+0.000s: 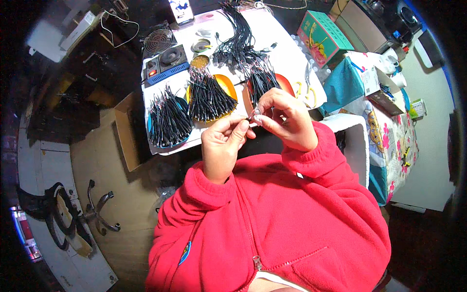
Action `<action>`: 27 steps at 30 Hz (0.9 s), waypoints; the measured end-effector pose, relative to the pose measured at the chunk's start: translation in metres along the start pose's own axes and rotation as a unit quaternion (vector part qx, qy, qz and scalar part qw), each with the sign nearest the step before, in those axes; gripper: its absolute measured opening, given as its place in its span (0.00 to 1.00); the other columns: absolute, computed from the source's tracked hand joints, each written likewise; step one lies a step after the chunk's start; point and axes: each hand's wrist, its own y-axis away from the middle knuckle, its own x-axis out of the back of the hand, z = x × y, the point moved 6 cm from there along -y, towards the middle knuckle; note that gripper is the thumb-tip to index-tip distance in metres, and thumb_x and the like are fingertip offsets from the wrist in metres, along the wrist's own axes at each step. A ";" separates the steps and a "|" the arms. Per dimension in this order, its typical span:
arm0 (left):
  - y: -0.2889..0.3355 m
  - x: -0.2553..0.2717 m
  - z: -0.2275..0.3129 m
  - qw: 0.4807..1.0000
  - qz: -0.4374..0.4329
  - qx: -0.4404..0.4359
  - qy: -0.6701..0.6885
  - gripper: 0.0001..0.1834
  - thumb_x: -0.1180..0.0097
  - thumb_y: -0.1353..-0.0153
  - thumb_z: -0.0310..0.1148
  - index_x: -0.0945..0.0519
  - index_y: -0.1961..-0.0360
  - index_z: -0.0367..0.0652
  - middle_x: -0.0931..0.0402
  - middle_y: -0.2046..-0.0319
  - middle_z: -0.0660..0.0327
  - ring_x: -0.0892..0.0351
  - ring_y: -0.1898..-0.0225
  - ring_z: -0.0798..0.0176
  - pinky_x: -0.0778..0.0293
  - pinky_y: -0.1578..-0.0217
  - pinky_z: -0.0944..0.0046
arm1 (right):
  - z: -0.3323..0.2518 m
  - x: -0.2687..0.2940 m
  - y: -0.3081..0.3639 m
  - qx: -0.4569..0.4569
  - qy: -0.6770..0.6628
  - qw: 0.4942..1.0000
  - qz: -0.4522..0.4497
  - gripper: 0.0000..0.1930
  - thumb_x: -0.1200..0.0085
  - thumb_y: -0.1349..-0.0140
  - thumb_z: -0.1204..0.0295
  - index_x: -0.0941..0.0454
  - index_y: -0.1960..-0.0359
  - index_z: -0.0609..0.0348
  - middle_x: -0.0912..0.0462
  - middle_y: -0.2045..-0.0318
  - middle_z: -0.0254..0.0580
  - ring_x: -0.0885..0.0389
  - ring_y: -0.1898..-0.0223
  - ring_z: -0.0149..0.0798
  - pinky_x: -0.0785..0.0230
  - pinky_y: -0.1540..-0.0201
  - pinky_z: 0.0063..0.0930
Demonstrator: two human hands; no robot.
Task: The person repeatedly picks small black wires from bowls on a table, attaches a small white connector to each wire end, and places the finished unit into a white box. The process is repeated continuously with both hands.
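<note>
My left hand [224, 143] is closed, thumb and forefinger pinching a small black cable end [249, 118] in front of my chest. Fingertips of my right hand [287, 119] meet it from the other side in a pinch; what they hold is too small to make out. Just beyond my hands, short black cables [211, 97] lie bunched on a yellow tray [227, 85]. Another bunch [168, 119] fills a blue tray at the left, and a third [261, 80] lies by a red tray [285, 85]. Many cables show bare, thin wire ends pointing away from me.
On the white table [287, 22] stand a blue-based heater [168, 68] with a lit red switch, a tin of amber stuff [200, 61], long black cables [236, 34], yellow-handled scissors [306, 92] and a phone [181, 10]. A white foam box [361, 141] is at my right, a cardboard box [125, 136] at left.
</note>
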 end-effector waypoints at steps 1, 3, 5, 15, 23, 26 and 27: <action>0.000 0.000 0.002 1.000 0.003 -0.018 -0.013 0.08 0.45 0.36 0.27 0.20 0.59 0.34 0.20 0.74 0.59 0.35 0.81 0.78 0.41 0.80 0.78 | -0.003 -0.001 0.001 0.007 0.017 1.000 0.006 0.08 0.38 0.47 0.79 0.24 0.68 0.61 0.25 0.69 0.36 0.27 0.74 0.26 0.37 0.73 0.20; 0.002 0.001 0.005 0.998 0.015 -0.043 -0.039 0.08 0.44 0.36 0.27 0.19 0.59 0.35 0.20 0.74 0.60 0.34 0.80 0.78 0.41 0.80 0.78 | -0.006 -0.004 0.006 0.015 0.048 0.999 0.021 0.07 0.38 0.47 0.79 0.25 0.68 0.61 0.25 0.70 0.35 0.27 0.73 0.25 0.37 0.74 0.20; 0.003 0.002 0.002 0.999 0.014 -0.030 0.004 0.08 0.44 0.37 0.27 0.19 0.58 0.35 0.20 0.74 0.60 0.32 0.80 0.77 0.41 0.80 0.78 | 0.007 -0.012 0.008 -0.062 -0.165 0.984 0.011 0.07 0.39 0.43 0.76 0.25 0.66 0.60 0.25 0.72 0.32 0.29 0.74 0.24 0.39 0.74 0.17; -0.001 0.007 -0.018 0.980 -0.085 0.122 0.131 0.08 0.44 0.38 0.26 0.20 0.58 0.35 0.20 0.73 0.56 0.32 0.81 0.75 0.38 0.79 0.78 | 0.041 -0.049 0.018 -0.269 -0.516 0.808 -0.093 0.11 0.45 0.37 0.69 0.30 0.57 0.55 0.28 0.73 0.27 0.35 0.75 0.19 0.49 0.78 0.12; 0.003 0.018 -0.018 0.989 -0.098 0.095 0.055 0.11 0.45 0.35 0.28 0.21 0.56 0.33 0.23 0.74 0.63 0.34 0.78 0.78 0.40 0.77 0.79 | 0.043 -0.069 0.017 -0.362 -0.620 0.671 -0.187 0.12 0.48 0.37 0.72 0.31 0.53 0.56 0.26 0.70 0.32 0.27 0.71 0.26 0.43 0.77 0.14; -0.001 0.027 -0.016 0.991 -0.089 0.082 0.053 0.10 0.45 0.35 0.28 0.20 0.56 0.33 0.23 0.75 0.64 0.33 0.78 0.78 0.39 0.77 0.79 | 0.047 -0.074 0.013 -0.367 -0.588 0.695 -0.193 0.11 0.48 0.36 0.71 0.30 0.53 0.56 0.25 0.69 0.32 0.26 0.69 0.25 0.42 0.77 0.14; -0.003 0.030 -0.016 0.992 -0.079 0.077 0.065 0.10 0.45 0.35 0.28 0.20 0.57 0.33 0.23 0.75 0.64 0.33 0.78 0.78 0.39 0.78 0.79 | 0.049 -0.073 0.007 -0.361 -0.568 0.713 -0.197 0.11 0.48 0.35 0.71 0.30 0.53 0.56 0.24 0.68 0.33 0.26 0.68 0.25 0.42 0.76 0.15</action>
